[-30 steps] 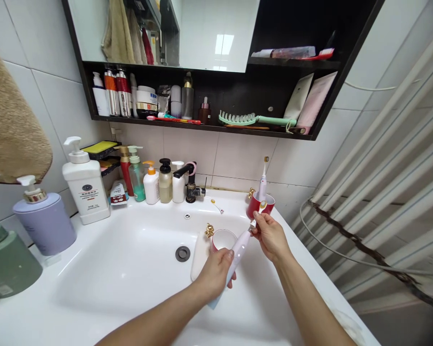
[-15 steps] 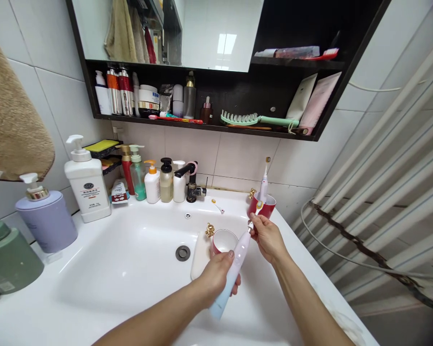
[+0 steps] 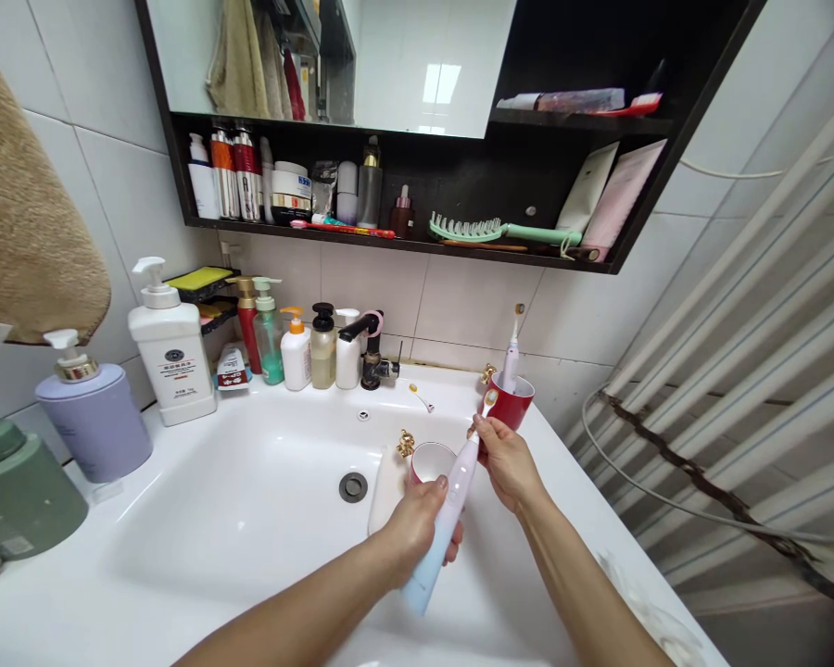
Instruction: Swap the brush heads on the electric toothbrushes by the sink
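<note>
Gripped in our left hand (image 3: 417, 523) is the body of an electric toothbrush (image 3: 445, 519), fingers wrapped round its pale pink-and-blue handle so that it slants up and to the right over the front right part of the white sink (image 3: 250, 500). Our right hand (image 3: 504, 459) pinches the thin neck of the brush just below the brush head (image 3: 487, 400), thumb and fingertips pressed together on it. Both forearms reach in from the bottom edge, the hands close together above the basin.

Just behind our left hand a red cup (image 3: 431, 460) with a white inside and a gold ornament on its handle stands in the basin, beside a white soap-like slab (image 3: 387, 486). A second red cup (image 3: 511, 400) sits on the sink's back right rim, right behind our right hand, with another toothbrush (image 3: 511, 357) standing upright in it. The drain (image 3: 353, 486) lies near the basin's middle.

Along the back rim a black faucet (image 3: 368, 347) stands among several pump bottles (image 3: 296, 347); further left are a tall white pump bottle (image 3: 171, 347) and a lavender dispenser (image 3: 94, 421). Above, a dark shelf (image 3: 403, 243) under the mirror carries bottles, a red toothbrush and a green hairbrush (image 3: 490, 229). A tan towel (image 3: 28, 222) hangs at the left.
</note>
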Demonstrator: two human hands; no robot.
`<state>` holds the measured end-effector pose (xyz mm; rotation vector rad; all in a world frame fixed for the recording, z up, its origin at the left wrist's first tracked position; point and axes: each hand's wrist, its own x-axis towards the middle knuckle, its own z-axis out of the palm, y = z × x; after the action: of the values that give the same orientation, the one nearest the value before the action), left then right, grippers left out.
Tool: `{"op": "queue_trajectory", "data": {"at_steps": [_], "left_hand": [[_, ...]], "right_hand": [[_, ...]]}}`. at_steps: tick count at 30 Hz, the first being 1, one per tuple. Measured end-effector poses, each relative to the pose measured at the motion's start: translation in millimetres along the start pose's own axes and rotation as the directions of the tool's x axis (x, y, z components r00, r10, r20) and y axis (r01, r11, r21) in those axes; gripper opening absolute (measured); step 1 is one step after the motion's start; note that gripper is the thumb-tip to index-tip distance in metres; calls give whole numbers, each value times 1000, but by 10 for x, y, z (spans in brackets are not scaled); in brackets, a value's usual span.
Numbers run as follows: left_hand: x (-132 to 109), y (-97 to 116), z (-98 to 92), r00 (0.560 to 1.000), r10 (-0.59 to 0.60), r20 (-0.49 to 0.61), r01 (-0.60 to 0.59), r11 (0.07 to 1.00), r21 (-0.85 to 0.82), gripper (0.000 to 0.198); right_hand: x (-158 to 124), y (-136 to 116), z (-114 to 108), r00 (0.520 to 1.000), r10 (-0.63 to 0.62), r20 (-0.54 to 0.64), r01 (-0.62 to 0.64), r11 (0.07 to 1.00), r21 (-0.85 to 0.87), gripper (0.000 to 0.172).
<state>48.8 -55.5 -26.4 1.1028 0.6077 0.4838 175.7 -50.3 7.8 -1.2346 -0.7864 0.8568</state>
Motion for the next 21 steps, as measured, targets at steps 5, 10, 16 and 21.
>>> {"op": "queue_trajectory", "data": {"at_steps": [5,10,16,21], "left_hand": [[-24,22,20,1000,1,5,-1,999,-43,43],[4,22,-18,996,71,-46,-67,994,89,43],[36,3,-64,981,180,-74,-162,967,199,40],[26,26,-41,992,117,-41,-113,990,84,40]], "right_hand": [[-10,21,51,1000,13,-12,-13,999,30,26],[-25,15,84,1000,13,-27,-11,997,71,26],[-47,11,119,975,-159,-159,148,986,-76,28],[-66,26,140,982,-115,-147,109,993,-49,28]]}}
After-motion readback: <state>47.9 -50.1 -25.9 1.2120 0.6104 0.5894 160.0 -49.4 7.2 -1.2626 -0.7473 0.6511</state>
